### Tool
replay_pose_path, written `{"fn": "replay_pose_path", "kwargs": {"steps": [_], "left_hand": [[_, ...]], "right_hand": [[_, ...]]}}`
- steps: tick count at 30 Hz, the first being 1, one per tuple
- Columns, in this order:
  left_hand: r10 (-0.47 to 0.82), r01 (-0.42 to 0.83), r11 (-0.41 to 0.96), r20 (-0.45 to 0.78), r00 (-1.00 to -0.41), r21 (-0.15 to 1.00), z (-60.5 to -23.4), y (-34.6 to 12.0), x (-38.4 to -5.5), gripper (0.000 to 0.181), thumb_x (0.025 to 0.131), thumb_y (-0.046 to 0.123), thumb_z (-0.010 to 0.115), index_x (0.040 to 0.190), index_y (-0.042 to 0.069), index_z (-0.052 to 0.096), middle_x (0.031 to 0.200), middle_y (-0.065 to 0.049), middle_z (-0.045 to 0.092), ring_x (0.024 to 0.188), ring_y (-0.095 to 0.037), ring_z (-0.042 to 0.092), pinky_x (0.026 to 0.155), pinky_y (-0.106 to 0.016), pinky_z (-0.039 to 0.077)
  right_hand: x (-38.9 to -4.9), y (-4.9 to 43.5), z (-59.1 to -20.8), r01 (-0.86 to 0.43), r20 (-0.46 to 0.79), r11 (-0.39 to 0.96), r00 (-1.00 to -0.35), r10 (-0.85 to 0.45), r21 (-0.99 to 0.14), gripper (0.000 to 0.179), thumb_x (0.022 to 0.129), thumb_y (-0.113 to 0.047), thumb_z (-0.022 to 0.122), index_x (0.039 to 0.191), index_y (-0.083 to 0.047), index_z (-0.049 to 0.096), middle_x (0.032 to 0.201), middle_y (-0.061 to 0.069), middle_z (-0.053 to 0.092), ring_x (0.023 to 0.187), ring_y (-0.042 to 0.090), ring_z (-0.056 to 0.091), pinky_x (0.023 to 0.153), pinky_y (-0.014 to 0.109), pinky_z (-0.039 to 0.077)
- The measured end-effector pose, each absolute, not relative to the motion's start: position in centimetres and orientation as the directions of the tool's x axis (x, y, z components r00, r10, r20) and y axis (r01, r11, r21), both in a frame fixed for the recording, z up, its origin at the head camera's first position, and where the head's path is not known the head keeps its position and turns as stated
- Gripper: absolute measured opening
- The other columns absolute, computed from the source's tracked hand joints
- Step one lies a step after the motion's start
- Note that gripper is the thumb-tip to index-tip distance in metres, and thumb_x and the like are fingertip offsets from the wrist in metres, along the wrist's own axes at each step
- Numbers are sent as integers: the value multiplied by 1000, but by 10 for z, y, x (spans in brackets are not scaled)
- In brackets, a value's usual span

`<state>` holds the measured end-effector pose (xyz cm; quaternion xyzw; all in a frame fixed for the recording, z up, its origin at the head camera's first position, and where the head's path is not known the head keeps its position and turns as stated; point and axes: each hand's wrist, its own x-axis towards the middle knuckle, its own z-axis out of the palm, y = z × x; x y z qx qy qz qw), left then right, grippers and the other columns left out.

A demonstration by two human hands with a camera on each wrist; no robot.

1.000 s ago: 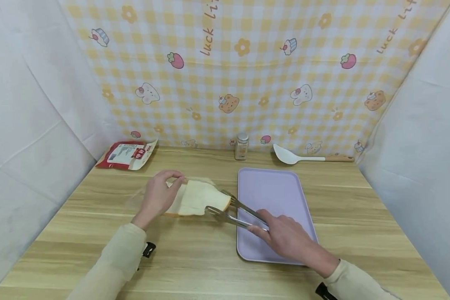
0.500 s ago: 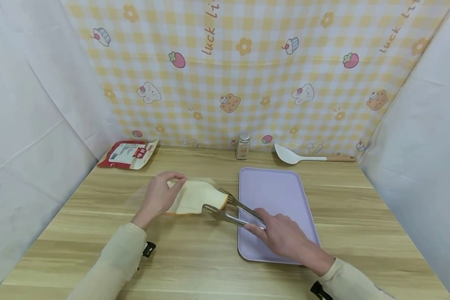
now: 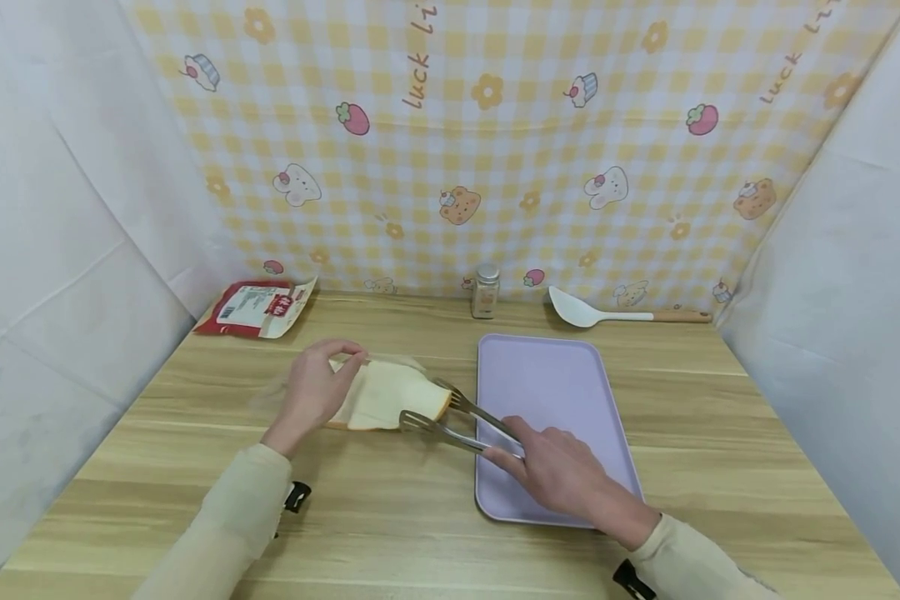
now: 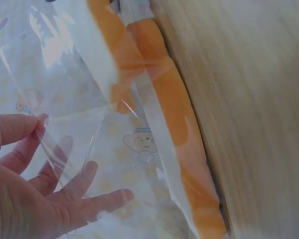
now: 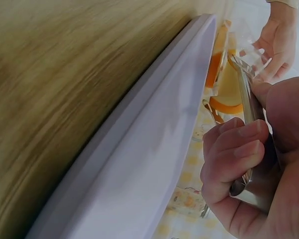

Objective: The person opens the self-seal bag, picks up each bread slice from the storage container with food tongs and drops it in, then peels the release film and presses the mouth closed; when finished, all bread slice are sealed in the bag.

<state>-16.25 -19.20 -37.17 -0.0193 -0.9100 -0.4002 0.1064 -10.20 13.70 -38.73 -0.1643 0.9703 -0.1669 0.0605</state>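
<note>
"Nearest?"
"Right hand (image 3: 566, 471), gripping metal tongs (image 3: 459, 437) over lilac tray (image 3: 540, 367)."
"Next?"
"Bread slice (image 3: 390, 396), left of tray, end between tong tips, partly under clear film (image 4: 84, 112). Left hand (image 3: 313, 392), pinching film."
"Risks?"
"Hard squeeze may tear soft bread; slack film may snag it."
"Rear?"
"Jar (image 3: 486, 292), spatula (image 3: 577, 310)."

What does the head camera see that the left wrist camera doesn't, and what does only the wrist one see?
Only the head view: the white spatula, the jar, the red packet and the right hand.

Only the left wrist view: the lower fingers of the left hand, spread apart.

Both: the left hand pinching clear plastic, the bread, patterned cloth and wooden table.
</note>
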Motion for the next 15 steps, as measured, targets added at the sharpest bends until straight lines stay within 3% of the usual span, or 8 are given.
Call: {"fn": "replay_pose_path", "kwargs": {"steps": [5, 12, 15], "left_hand": [[-48, 130, 679, 220, -974, 723, -373, -191, -163, 28, 107, 23, 62, 119, 2, 75, 138, -24, 67, 119, -42, 63, 112, -60, 45], [-46, 136, 680, 228, -973, 721, -374, -191, -164, 27, 107, 21, 62, 119, 0, 75, 137, -25, 68, 134, -44, 59, 116, -60, 43], [-45, 132, 674, 219, -975, 726, -374, -190, -164, 28, 107, 22, 62, 120, 1, 75, 138, -25, 67, 128, -43, 62, 114, -60, 44]], "right_hand": [[-103, 135, -386, -329, -45, 880, -930, -365, -343, 50, 103, -60, 58, 133, -21, 60, 58, -2, 49, 54, 16, 48, 47, 35, 38], [-104, 134, -386, -331, -41, 892, -932, -361, -309, 50, 102, -60, 59, 132, -20, 60, 56, -2, 48, 51, 16, 47, 45, 34, 36], [-103, 134, -387, -328, -45, 889, -932, -360, -319, 51, 102, -60, 59, 134, -21, 59, 56, -2, 48, 52, 16, 47, 45, 34, 36]]}}
